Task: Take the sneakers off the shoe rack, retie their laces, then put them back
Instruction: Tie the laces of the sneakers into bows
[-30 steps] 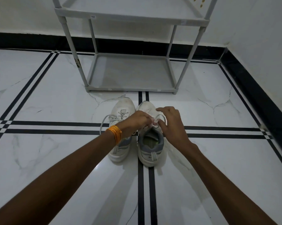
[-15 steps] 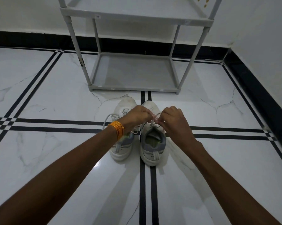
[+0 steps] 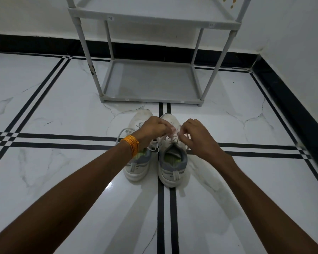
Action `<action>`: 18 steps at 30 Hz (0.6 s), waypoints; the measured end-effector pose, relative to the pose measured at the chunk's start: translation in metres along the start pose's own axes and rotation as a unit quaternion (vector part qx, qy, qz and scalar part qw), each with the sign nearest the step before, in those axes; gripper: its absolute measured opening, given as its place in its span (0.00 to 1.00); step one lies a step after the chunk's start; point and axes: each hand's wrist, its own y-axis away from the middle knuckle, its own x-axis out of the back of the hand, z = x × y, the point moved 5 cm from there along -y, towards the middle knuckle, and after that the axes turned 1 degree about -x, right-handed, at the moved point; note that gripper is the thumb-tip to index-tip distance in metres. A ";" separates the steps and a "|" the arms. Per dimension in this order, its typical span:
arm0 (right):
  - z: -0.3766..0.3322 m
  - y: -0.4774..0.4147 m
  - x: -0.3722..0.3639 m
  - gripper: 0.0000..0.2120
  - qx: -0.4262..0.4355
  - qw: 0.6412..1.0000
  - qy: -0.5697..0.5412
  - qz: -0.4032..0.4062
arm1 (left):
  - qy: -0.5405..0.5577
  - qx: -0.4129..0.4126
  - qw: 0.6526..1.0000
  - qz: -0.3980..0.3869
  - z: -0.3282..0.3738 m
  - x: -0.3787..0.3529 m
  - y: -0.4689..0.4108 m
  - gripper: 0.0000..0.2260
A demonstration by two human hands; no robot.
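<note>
Two white sneakers with grey heels stand side by side on the floor, toes pointing at the rack. The left sneaker (image 3: pixel 138 166) is partly hidden by my left forearm, and a loose lace loop (image 3: pixel 124 132) lies at its left side. Over the right sneaker (image 3: pixel 172 167) both hands meet. My left hand (image 3: pixel 152 130), with an orange thread band at the wrist, pinches one lace end. My right hand (image 3: pixel 196 138) pinches the other. The laces (image 3: pixel 170 139) run from the fingers down to the eyelets.
A grey plastic shoe rack (image 3: pixel 150 99) stands just beyond the sneakers, with nothing on its bottom shelf or on the shelf above. White marble floor with black stripes spreads all round. A white wall with a black skirting (image 3: pixel 292 107) runs along the right and the back.
Both hands have lifted slightly and drawn together over the right sneaker, working its laces. The view has shifted a little, so the rack sits lower in the frame.
</note>
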 end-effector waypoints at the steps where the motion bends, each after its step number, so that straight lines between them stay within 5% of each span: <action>1: 0.002 0.001 0.003 0.06 -0.009 1.000 -0.013 0.001 | 0.008 -0.003 1.000 0.020 -0.001 0.004 -0.001 0.05; 4: 0.020 0.007 0.009 0.07 -0.057 0.998 -0.022 -0.008 | -0.083 -0.038 0.992 0.086 -0.003 0.020 0.000 0.04; 9: 0.064 0.037 -0.009 0.07 -0.180 0.981 0.007 -0.073 | -0.368 -0.101 0.914 0.136 -0.011 0.024 0.007 0.05; 18: 0.072 0.042 -0.023 0.06 -0.176 0.979 0.032 -0.101 | -0.387 -0.090 0.906 0.145 -0.018 0.018 0.007 0.05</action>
